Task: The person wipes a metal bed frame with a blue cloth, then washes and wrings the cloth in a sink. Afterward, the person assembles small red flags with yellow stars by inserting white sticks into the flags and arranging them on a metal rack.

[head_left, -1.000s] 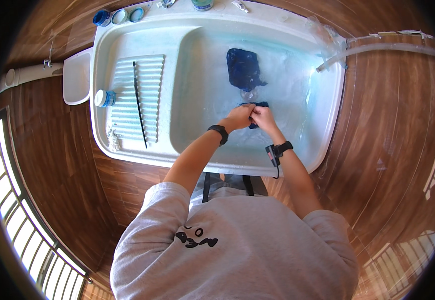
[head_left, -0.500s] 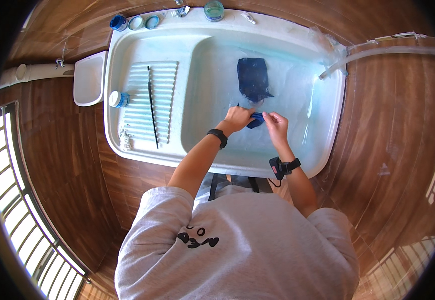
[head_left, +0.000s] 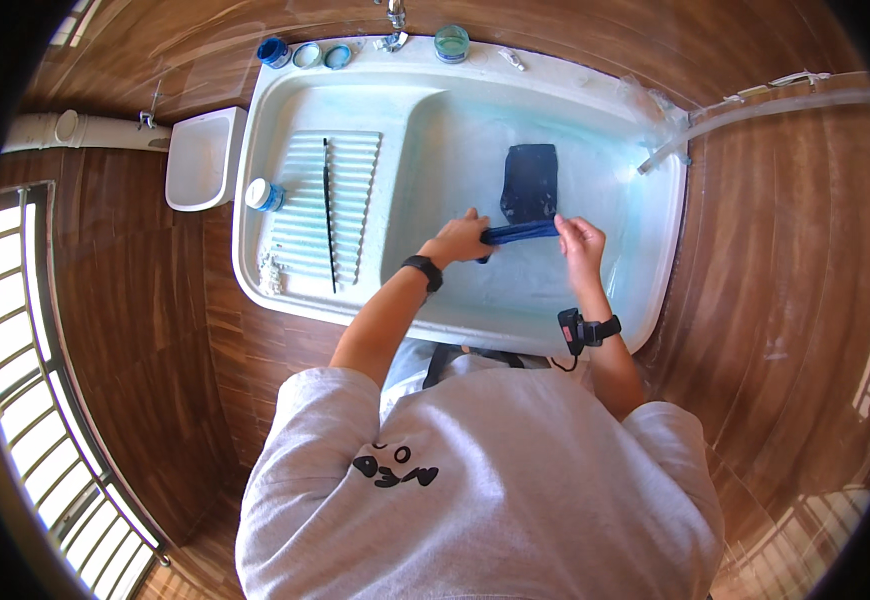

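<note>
Above the wet basin floor, a narrow length of bunched dark-blue cloth (head_left: 521,233) is drawn out between my two hands. My left hand (head_left: 458,241) is closed around its left end, where a darker bit hangs below the fingers. At the other end my right hand (head_left: 580,242) pinches the cloth between thumb and fingertips. Just beyond the strip, a dark navy piece of cloth (head_left: 531,180), roughly rectangular with pale spots near its lower edge, lies flat in the basin. The strip partly overlaps its near edge in view.
The white sink (head_left: 410,318) has a ribbed washboard (head_left: 353,210) on the left, bearing a thin black rod (head_left: 329,215) and a white-lidded blue jar (head_left: 264,195). Along the back rim stand a blue jar (head_left: 274,53), a tap (head_left: 392,41) and a glass jar (head_left: 451,43).
My hands have moved apart, and the blue cloth between them has gone from a short bunch to a long stretched strip. The whole view has shifted slightly.
</note>
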Tool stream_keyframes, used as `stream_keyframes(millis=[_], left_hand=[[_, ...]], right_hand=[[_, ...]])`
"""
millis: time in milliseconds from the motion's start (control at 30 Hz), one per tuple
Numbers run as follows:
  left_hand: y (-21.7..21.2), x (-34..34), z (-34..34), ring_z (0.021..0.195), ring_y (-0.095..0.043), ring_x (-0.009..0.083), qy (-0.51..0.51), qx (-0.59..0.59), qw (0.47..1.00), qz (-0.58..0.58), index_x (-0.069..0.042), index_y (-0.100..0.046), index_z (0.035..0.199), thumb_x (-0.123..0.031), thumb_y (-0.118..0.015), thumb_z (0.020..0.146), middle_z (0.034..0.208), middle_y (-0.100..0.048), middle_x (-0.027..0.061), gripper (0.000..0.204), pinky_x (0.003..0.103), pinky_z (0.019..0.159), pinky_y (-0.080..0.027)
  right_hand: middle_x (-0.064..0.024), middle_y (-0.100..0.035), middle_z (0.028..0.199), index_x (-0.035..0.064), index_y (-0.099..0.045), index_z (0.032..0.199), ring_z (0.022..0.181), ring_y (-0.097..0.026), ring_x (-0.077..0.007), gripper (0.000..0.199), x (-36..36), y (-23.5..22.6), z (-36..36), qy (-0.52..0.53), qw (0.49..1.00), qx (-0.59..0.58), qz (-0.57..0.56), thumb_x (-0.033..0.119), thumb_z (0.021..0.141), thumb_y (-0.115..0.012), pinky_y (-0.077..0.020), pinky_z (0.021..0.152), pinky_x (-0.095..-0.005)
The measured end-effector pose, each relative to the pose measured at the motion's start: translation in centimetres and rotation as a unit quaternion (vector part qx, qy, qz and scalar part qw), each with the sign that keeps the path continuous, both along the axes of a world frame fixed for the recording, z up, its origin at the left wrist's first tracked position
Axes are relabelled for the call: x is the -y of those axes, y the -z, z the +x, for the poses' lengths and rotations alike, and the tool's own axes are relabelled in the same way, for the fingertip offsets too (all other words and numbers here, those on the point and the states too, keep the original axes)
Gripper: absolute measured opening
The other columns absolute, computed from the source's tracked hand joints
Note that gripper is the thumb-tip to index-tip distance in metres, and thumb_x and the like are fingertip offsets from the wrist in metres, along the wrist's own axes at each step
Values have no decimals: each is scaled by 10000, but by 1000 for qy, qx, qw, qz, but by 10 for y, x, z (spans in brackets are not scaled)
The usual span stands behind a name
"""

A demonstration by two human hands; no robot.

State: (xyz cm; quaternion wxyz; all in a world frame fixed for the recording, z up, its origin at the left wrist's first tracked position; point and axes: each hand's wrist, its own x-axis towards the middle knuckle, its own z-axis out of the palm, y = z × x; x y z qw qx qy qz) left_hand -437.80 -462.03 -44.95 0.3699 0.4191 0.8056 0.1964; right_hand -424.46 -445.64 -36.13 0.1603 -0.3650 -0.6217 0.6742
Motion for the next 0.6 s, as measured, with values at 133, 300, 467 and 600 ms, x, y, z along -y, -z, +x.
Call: stream_keyframes(millis=[133,300,467,600], left_hand=[[-6,24,-7,830,-562,341,-31,0,998,53,-27,-602,907,-210,-577,817,964,-539,146,205,416,731,-455],[-5,28,-13,823,-575,368,-73,-25,996,44,-30,-564,923,-115,-535,825,881,-594,191,133,458,727,-458],[-20,27,-50,757,-587,379,-159,-120,978,55,-87,-585,930,-71,-506,810,791,-622,171,144,462,671,-469],[-76,23,-83,747,-605,326,-240,-239,914,224,-118,-608,891,-48,-510,747,855,-632,93,188,410,645,-486]], right_hand=[[18,-468,511,38,-539,615,458,-393,-40,291,-14,-14,-3,-60,998,20,9,182,851,-631,-286,436,-199],[-8,-513,537,32,-558,635,478,-437,-63,282,-12,-17,-16,-50,999,-9,-5,192,860,-619,-331,468,-207],[-51,-565,579,5,-579,691,516,-498,-97,271,-29,-9,-31,45,998,-48,-19,205,870,-607,-392,505,-224],[-59,-568,588,-6,-576,707,529,-510,-109,264,-30,-34,-39,28,994,-101,33,192,882,-589,-402,516,-233]])
